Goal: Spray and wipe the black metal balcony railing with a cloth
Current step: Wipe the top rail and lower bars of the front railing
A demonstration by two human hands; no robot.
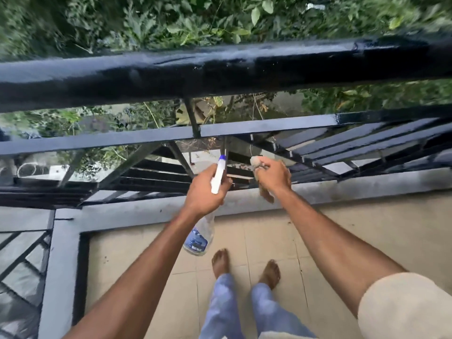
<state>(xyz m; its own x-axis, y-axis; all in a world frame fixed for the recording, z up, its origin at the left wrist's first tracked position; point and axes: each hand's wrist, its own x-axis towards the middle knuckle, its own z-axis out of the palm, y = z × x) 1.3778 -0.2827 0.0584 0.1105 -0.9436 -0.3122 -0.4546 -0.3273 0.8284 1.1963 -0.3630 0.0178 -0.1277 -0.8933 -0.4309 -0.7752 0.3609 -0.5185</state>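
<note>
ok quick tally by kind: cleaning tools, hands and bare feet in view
spray bottle: 1
cloth: 1
hands: 2, left hand and right hand
bare feet: 2, left foot and right foot
total: 6

Glossy, wet-looking black painted metal railing point(220, 69); clear smooth plastic spray bottle point(200, 237); soft beige cloth point(256, 162); matt beige floor tiles point(342, 241).

Most of cloth point(254, 161) hidden, prob. bunched.

My bare feet point(270, 272) stand on the pale tiled floor point(367, 241), edged ahead by a grey curb point(342, 189) bearing the black railing point(220, 69).
</note>
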